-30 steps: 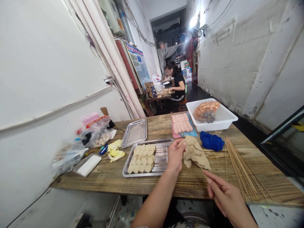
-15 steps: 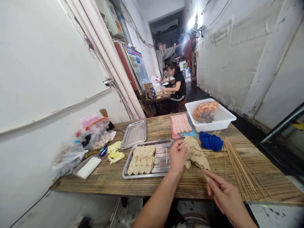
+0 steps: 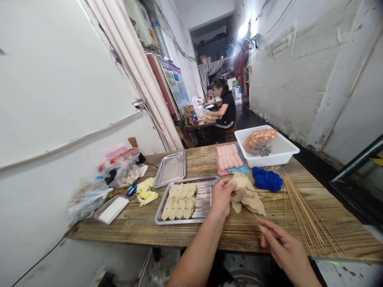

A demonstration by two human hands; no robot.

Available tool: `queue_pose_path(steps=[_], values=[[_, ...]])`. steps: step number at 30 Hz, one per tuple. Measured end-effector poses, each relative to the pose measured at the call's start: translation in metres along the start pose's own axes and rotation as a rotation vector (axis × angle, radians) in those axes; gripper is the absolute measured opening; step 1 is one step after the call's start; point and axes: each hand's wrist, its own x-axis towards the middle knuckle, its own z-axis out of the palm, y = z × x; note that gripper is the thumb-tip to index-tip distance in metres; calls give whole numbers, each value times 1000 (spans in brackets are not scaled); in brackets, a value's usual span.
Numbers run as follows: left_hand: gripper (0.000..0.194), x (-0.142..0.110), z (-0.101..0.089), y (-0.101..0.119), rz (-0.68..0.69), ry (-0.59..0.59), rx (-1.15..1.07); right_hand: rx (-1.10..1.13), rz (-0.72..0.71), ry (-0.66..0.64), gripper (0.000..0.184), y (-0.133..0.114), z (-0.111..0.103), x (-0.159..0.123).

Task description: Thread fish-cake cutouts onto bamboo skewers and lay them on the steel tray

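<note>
Looking from the head, pinching a tan slice [image 3: 239,181] in the left hand [image 3: 222,197], closed on its edge, likely to hold it steady. Gripping a stick [image 3: 255,216] low down in the right hand [image 3: 281,241], closed too, maybe for good aim, and pointing it up at the slice. Not being able to tell about the tip: too small to see. Having the pile [image 3: 253,204] on the table [image 3: 134,227] between both hands, probably for a short reach; touching the slice or just under it, hard to say. Having loose sticks [image 3: 303,215] spread on the right, likely for easy grabbing near the right hand. Having a tray [image 3: 202,215] on the left, with more slices [image 3: 178,201] sitting close in two rows, perhaps to save room. Seeing a blue cloth [image 3: 267,178] past the pile, near the sticks, and a white tub [image 3: 271,160] behind, perhaps there to stay out of the way.
</note>
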Motion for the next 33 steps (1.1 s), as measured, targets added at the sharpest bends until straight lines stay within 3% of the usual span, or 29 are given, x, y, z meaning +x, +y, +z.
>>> queue_pose_path(steps=[10, 23, 33], values=[[39, -1, -1, 5, -148, -103, -57, 25, -2, -15, 44, 11, -5, 1], [34, -6, 5, -3, -121, -131, 8, 48, 18, -17, 47, 9, -4, 3], [36, -8, 9, -6, -60, -95, -6, -88, -50, -101, 48, 3, -15, 3]])
